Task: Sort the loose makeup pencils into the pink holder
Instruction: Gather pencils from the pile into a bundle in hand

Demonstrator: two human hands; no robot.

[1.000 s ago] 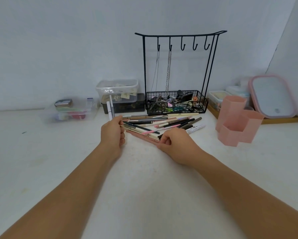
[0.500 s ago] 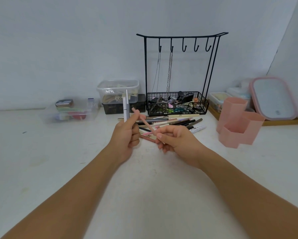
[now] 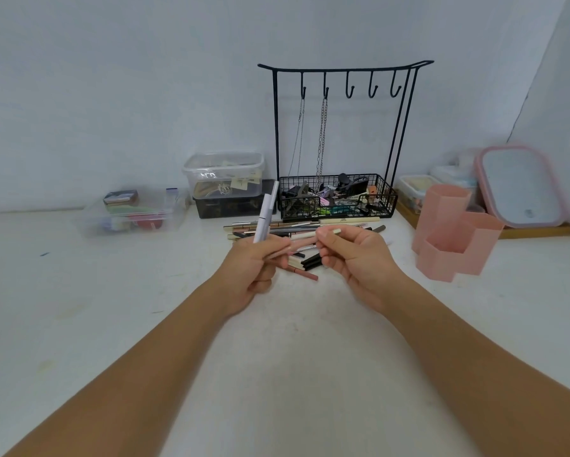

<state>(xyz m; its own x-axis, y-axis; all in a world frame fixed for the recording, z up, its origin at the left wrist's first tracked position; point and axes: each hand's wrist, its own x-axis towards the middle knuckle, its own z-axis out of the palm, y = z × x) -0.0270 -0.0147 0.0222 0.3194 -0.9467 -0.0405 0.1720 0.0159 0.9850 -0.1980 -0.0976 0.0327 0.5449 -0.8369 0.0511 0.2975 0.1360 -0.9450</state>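
Note:
A pile of loose makeup pencils [image 3: 305, 225] lies on the white table in front of the black wire rack. My left hand [image 3: 250, 272] is raised above the pile's near edge and grips a pale lilac pencil [image 3: 265, 216] that points up. My right hand [image 3: 356, 255] pinches a pink pencil [image 3: 301, 246] that runs leftward to the left hand's fingers, its cream tip poking out above the right thumb. The pink holder [image 3: 455, 232], with several hexagonal cups, stands to the right of the pile with nothing showing inside.
A black wire rack [image 3: 338, 196] with hooks, chains and a filled basket stands behind the pile. Clear plastic boxes [image 3: 224, 173] sit to its left, with a low clear tray [image 3: 132, 214] further left. A pink-framed mirror [image 3: 520, 186] leans at the far right on a wooden tray.
Both hands rose from the pile. The left hand lifted the lilac pencil upright; the right hand picked up the pink pencil and swung it across to the left hand's fingers.

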